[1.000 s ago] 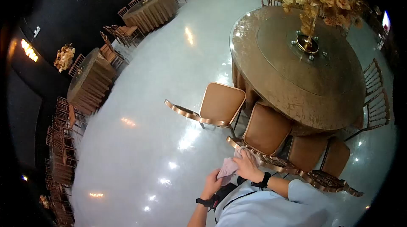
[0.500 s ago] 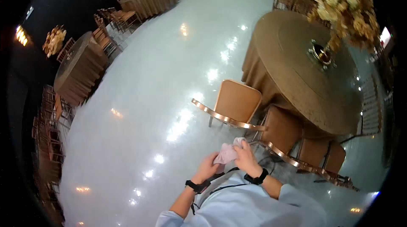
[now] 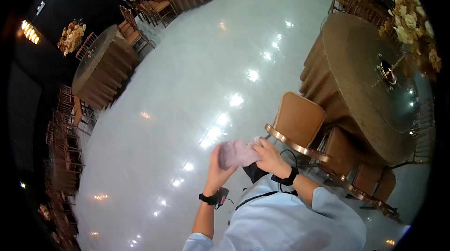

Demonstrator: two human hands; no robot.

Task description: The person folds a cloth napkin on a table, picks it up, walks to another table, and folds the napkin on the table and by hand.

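Observation:
A pale pink cloth (image 3: 238, 153) is stretched between my two hands in front of my body. My left hand (image 3: 218, 170) has its left end, the thumb below and the fingers along the far side. At the other end, my right hand (image 3: 273, 158) pinches the cloth between thumb and fingers. Black bands circle both wrists, and a small dark device sits on the left one. Just beyond my right hand stands a gold-framed chair (image 3: 299, 119) with a tan seat.
A round table (image 3: 356, 77) with a brown cloth and a tall flower arrangement (image 3: 408, 21) stands at the right, with several chairs along its near side. Further tables (image 3: 105, 70) and chairs line the left. Shiny pale floor (image 3: 187, 92) runs between them.
The cloth has gone from bunched to spread wider, as my hands moved apart and slightly up. My view has shifted left, so the tables and chairs appear further right.

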